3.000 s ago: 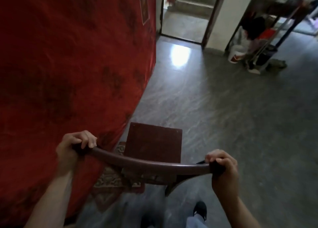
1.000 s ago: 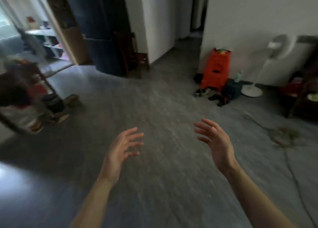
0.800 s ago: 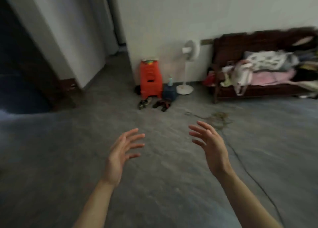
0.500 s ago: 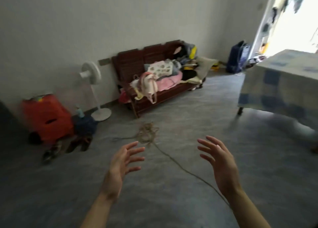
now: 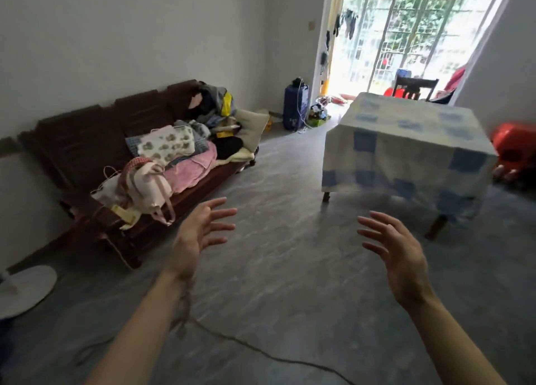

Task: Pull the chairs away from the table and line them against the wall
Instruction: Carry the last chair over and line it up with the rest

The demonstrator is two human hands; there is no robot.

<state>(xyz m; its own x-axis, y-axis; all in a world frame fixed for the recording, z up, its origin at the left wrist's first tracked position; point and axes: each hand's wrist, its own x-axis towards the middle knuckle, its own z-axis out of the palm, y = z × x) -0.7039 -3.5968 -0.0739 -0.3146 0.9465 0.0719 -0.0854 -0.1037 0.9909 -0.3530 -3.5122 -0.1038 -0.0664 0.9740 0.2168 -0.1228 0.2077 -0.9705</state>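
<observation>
A table (image 5: 406,140) under a blue and white checked cloth stands at the right, a few steps ahead. Behind its far side a dark wooden chair (image 5: 416,87) shows only its back, against the bright balcony door. My left hand (image 5: 200,236) and my right hand (image 5: 397,257) are both held out in front of me over the floor, fingers spread, holding nothing. Neither hand touches any furniture.
A dark wooden bench (image 5: 95,152) piled with clothes and bags runs along the left wall. A fan base (image 5: 26,290) sits at the lower left. A cord (image 5: 261,348) trails across the grey floor. A blue bag (image 5: 295,107) stands by the door, red stools (image 5: 514,145) at the right.
Three seconds ago both hands gripped a chair's back rail beside a red-covered table. They have let go, and my view has swung right across the room to the checked table.
</observation>
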